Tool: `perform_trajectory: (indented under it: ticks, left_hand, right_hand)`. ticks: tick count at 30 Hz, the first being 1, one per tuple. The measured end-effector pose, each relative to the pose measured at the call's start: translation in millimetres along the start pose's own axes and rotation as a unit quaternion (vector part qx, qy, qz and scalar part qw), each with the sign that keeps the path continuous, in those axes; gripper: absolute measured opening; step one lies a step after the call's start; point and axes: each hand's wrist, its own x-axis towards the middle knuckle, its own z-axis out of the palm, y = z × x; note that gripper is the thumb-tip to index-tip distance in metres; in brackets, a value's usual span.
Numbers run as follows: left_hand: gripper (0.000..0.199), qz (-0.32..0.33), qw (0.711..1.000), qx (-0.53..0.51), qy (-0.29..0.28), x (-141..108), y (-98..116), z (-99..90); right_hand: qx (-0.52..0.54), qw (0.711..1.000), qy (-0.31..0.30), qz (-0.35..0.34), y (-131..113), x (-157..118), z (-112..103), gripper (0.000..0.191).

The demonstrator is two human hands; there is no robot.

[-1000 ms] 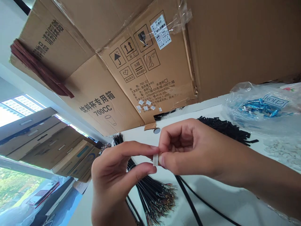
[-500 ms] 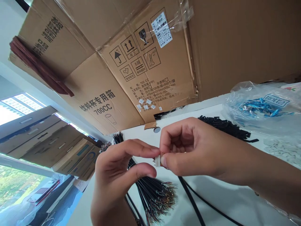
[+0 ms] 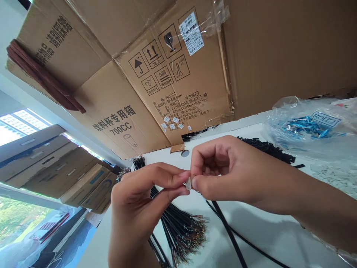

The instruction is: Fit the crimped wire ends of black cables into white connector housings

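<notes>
A small white multi-pin connector housing [image 3: 189, 183] sits between my two hands, above the white table. My left hand [image 3: 147, 193] pinches its left side between thumb and index fingertips. My right hand [image 3: 220, 171] is closed at its right side, thumb and index pressed together on thin coloured wires; the fingertips hide most of them. Below my right hand a black cable [image 3: 228, 230] runs down to the lower edge. Under and beside my left hand lies a bundle of black cables [image 3: 181, 227] with stripped, coloured wire ends.
Large cardboard boxes [image 3: 150, 111] stand behind the table [image 3: 267, 238]. At the right are a pile of short black tubes [image 3: 267, 149], a clear bag with blue parts [image 3: 304, 126] and scattered small whitish pieces [image 3: 331, 173]. More boxes [image 3: 55, 163] are stacked by the window at left.
My left thumb has come up to meet the index finger, closing on the connector. The right hand has shifted up slightly, still pinching. The black cable below has swung a little.
</notes>
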Motion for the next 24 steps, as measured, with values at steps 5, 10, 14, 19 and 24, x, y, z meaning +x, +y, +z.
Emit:
perform_trajectory:
  ticks: [5,10,14,19,24]
  left_hand:
    - [0.015,0.010,1.000,0.005,-0.001,0.3,-1.7,3.2]
    - [0.018,0.029,1.000,0.008,-0.004,1.6,-1.2,5.2]
    - [0.019,0.013,1.000,0.007,-0.002,2.2,-1.2,4.8]
    - [0.014,0.002,1.000,-0.020,0.006,1.2,-2.7,2.4]
    - [0.017,-0.027,0.999,-0.025,0.017,0.1,0.2,4.0]
  right_hand:
    - [-0.015,1.000,0.009,0.006,-2.6,-3.2,-0.8,0.016]
    - [-0.020,1.000,0.009,-0.003,-2.8,-3.6,-1.5,0.017]
    - [-0.014,1.000,0.019,0.002,-2.2,-2.6,-0.8,0.017]
    - [0.008,1.000,-0.004,0.018,-3.8,-2.6,-1.7,0.019]
    - [-0.016,1.000,0.000,0.006,-5.0,-5.9,-4.1,0.019]
